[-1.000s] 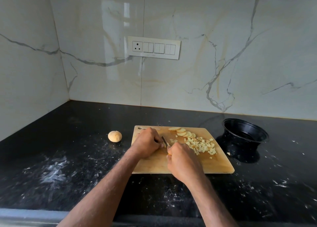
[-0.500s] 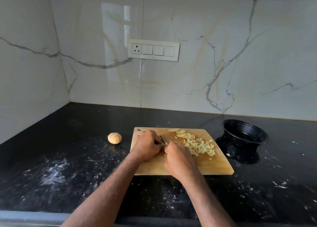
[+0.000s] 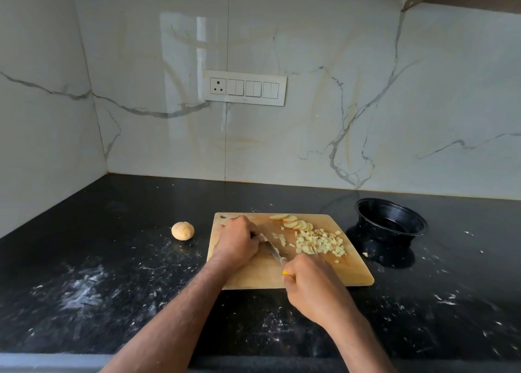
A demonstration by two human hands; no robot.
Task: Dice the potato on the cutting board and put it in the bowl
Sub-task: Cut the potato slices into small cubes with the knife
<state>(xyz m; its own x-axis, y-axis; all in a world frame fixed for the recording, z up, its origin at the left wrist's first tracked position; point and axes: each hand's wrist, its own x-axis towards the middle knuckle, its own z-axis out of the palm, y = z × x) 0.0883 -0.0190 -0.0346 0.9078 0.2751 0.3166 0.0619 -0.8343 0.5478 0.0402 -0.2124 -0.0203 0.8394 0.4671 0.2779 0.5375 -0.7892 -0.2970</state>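
The knife [image 3: 273, 249] is held by the right hand [image 3: 308, 281], whose grip is curled tightly round the yellow handle at the near edge of the cutting board [image 3: 262, 274]; the blade is angled up and left across the board toward the left hand [image 3: 236, 238]. The left hand's grip is bunched, knuckles up, fingertips pressed down by the blade tip; what lies beneath them cannot be told. A pile of diced potato [image 3: 320, 243] is gathered on the board's right half, with potato slices [image 3: 293, 222] fanned behind it. The black bowl [image 3: 390, 223] is set on the table [image 3: 112, 288] right of the board. A whole potato [image 3: 182, 231] is seen left of it.
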